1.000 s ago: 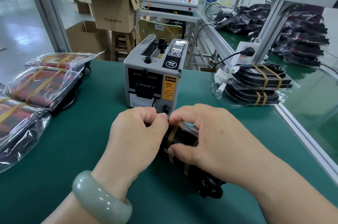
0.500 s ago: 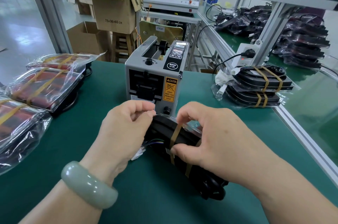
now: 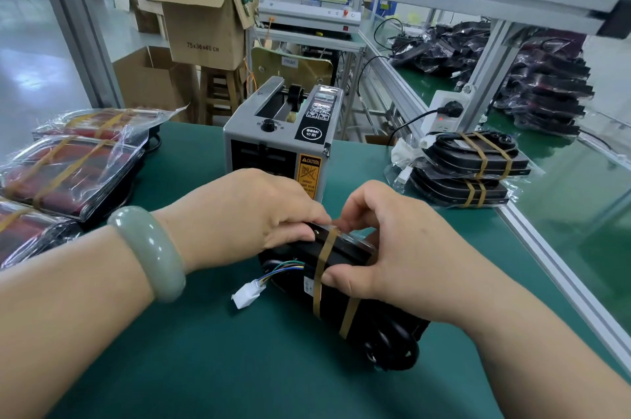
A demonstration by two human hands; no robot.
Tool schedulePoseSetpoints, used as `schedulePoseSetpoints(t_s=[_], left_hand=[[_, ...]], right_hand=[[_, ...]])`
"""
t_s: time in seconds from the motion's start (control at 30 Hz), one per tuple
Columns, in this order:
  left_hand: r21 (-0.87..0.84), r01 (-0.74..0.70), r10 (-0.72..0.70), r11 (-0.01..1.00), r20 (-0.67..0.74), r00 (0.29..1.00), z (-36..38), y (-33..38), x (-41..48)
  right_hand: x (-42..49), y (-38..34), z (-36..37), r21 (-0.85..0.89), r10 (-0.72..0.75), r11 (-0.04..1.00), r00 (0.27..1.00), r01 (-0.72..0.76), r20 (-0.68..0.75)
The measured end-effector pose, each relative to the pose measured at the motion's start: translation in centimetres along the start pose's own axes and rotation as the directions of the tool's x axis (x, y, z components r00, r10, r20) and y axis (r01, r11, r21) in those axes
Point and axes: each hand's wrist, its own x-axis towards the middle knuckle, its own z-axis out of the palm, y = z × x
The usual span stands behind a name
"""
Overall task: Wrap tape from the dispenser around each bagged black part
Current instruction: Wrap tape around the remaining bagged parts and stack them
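Head view shows both hands on one bagged black part (image 3: pixel 345 285) lying on the green counter (image 3: pixel 191 360), just in front of the grey tape dispenser (image 3: pixel 283 138). Left hand (image 3: pixel 246 213), with a pale green bangle (image 3: pixel 150 253) at the wrist, has its grip clamped on the part's far left edge, fingertips pressing down on top. Right hand (image 3: pixel 392 247) has its grip clamped on the same part, thumb against the near face and fingers curled over the top edge. Two bands of tan tape (image 3: pixel 321 268) cross the part. Coloured wires ending in a white connector (image 3: pixel 247 294) stick out at its left end. Two taped parts (image 3: pixel 471 169) are stacked at right; bagged units (image 3: pixel 68 165) lie at left, well apart.
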Motion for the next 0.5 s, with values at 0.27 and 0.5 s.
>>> schedulePoseSetpoints(t_s=[0.27, 0.5], left_hand=[[-0.43, 0.331, -0.369, 0.84, -0.006, 0.929, 1.5, -1.7, -1.9], [-0.536, 0.346, -0.469, 0.771, -0.109, 0.876, 2.9, -0.8, -2.4]], right_hand=[[-3.1, 3.0, -1.8, 0.128, -0.028, 0.992, 0.998, 0.021, 0.058], [-6.2, 4.6, 2.6, 0.406, 0.055, 0.914, 0.992, -0.004, -0.115]])
